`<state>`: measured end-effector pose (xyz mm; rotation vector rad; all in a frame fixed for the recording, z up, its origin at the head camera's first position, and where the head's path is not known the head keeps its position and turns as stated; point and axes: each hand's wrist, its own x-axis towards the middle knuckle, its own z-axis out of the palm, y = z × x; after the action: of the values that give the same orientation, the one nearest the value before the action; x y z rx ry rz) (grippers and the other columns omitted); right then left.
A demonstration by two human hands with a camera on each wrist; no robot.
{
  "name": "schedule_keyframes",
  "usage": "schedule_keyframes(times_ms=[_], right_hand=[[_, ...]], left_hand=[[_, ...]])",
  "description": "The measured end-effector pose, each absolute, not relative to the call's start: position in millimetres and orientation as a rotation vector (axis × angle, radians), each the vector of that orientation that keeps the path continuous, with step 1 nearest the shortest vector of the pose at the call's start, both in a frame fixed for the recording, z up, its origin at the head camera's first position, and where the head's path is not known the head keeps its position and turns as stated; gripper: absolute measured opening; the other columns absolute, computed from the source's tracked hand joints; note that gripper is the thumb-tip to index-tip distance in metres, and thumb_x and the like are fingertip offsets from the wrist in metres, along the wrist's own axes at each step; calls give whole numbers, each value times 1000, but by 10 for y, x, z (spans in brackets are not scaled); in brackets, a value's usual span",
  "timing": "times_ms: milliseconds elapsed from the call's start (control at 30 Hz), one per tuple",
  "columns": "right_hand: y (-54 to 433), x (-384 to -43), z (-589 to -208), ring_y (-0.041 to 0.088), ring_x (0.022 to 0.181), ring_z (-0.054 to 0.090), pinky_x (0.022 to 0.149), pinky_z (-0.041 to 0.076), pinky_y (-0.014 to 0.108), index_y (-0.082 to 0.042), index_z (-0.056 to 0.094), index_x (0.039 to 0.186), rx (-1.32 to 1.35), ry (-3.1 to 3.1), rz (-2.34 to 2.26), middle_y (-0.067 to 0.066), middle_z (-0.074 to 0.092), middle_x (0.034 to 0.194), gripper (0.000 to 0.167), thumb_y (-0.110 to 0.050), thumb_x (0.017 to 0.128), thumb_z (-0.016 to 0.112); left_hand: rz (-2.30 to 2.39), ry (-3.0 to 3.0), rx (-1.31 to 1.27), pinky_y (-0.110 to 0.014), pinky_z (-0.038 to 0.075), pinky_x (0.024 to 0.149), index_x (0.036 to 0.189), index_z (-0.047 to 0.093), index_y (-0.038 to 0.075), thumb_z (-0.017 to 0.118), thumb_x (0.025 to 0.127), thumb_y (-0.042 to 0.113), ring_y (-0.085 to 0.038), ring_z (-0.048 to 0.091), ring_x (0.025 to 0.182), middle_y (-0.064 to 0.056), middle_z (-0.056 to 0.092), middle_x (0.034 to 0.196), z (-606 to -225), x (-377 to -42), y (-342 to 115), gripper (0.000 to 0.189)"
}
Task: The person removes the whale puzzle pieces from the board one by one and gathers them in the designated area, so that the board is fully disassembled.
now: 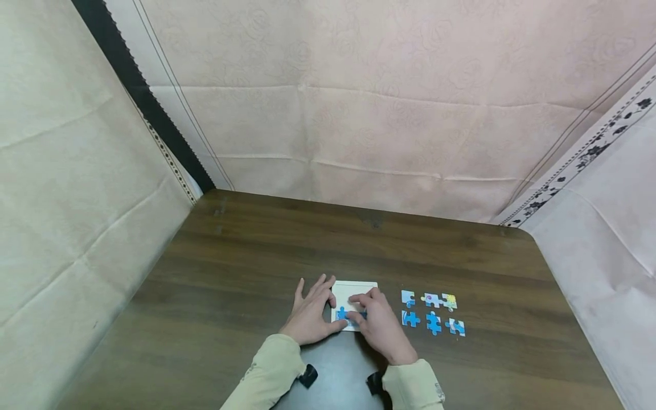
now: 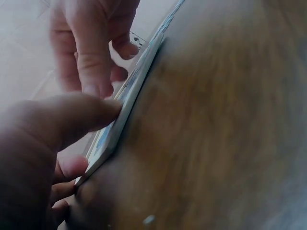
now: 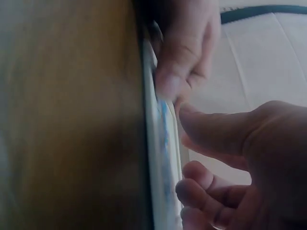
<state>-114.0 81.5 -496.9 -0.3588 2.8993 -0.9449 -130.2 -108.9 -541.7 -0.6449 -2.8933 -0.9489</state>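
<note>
A small white puzzle tray (image 1: 353,287) lies on the table, with blue jigsaw pieces (image 1: 341,313) along its near side. My left hand (image 1: 311,316) spreads its fingers at the tray's left side, while its thumb (image 2: 103,111) rests at the near rim over the pieces. Over the right part of the tray is my right hand (image 1: 380,324), fingers bent but apart from the thumb, with fingertips (image 3: 189,191) right at the pieces. Both thumbs come close together above the near row. Nothing shows pinched between the right thumb and fingers; the hand partly hides the pieces beneath it.
Several loose jigsaw pieces (image 1: 433,323) lie in two rows on the wooden table (image 1: 246,256), right of the tray. Pale cloth (image 1: 359,131) hangs behind the table and at both sides. A grey surface (image 1: 335,370) shows between the forearms.
</note>
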Motion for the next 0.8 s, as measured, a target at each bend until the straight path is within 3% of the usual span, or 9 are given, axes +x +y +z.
schedule_keyframes(times_ms=[333, 800], right_hand=[[701, -1128, -5032, 10, 73, 41, 62, 41, 22, -6, 69, 119, -601, 2941, -889, -3, 44, 87, 31, -16, 90, 71], [686, -1141, -5039, 11, 74, 42, 63, 42, 24, -10, 73, 109, -601, 2929, -869, -4, 45, 85, 20, -13, 89, 71]], left_hand=[[-957, -2879, -655, -63, -4, 111, 89, 47, 23, 73, 78, 59, -26, 20, 146, -8, 34, 155, -5416, -1298, -1093, 46], [-997, -2890, -657, -62, -6, 111, 89, 47, 23, 70, 76, 65, -26, 19, 147, -7, 33, 155, -5413, -1305, -1100, 49]])
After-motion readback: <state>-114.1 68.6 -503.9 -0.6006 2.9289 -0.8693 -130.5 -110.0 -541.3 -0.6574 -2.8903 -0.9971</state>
